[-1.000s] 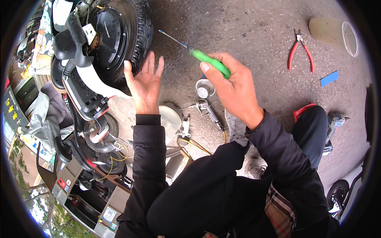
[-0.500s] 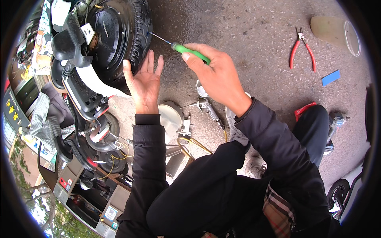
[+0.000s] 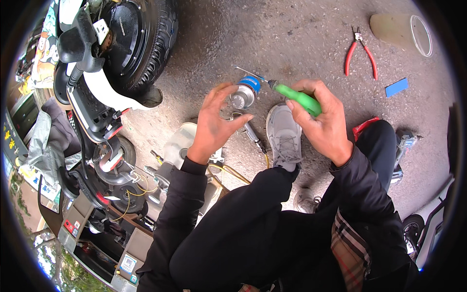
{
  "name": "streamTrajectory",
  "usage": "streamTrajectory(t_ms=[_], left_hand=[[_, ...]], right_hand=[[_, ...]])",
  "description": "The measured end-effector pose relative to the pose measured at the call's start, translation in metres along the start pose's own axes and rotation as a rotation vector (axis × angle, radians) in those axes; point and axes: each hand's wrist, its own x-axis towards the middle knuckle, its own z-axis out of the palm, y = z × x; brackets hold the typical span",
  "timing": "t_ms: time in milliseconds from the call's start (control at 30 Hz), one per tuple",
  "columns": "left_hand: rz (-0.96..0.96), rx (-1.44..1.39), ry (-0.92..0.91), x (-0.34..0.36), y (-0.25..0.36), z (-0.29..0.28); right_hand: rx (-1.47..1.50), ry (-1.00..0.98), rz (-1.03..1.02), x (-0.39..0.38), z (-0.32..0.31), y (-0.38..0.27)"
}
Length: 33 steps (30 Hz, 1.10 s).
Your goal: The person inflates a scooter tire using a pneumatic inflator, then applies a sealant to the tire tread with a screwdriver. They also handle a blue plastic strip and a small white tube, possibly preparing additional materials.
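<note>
My right hand is closed around the green handle of an awl-like tool. Its thin metal shaft points up and left, passing over a small tin with a blue label and silver lid. My left hand is open beside that tin, thumb and fingers spread apart; whether a fingertip touches the tin I cannot tell. At the upper left, the black knobbly tyre of a tipped scooter stands apart from both hands.
Red-handled pliers, a blue strip and a translucent tub lie at the right. An air gun with a yellow hose lies near my shoe. A cordless power tool rests beyond my knee.
My right hand has drawn the green-handled tool away from the tyre, rightward and toward me. My left hand has left the tyre's side and moved right, beside the tin.
</note>
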Motion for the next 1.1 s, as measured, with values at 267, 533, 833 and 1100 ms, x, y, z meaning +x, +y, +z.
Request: streamTrajectory(t_ms=[267, 533, 833, 1100], left_hand=[[0.062, 0.088, 0.223, -0.010, -0.019, 0.029], [-0.111, -0.510, 0.236, -0.016, -0.021, 0.033], [-0.059, -0.345, 0.151, -0.030, 0.006, 0.043], [-0.021, -0.103, 0.089, -0.027, 0.032, 0.057]], right_hand=[[-0.151, -0.038, -0.108, -0.023, -0.006, -0.012], [-0.188, -0.080, -0.253, -0.026, 0.007, -0.020], [-0.604, -0.346, -0.308, -0.012, 0.031, -0.011], [-0.654, -0.352, -0.240, -0.019, 0.018, 0.002]])
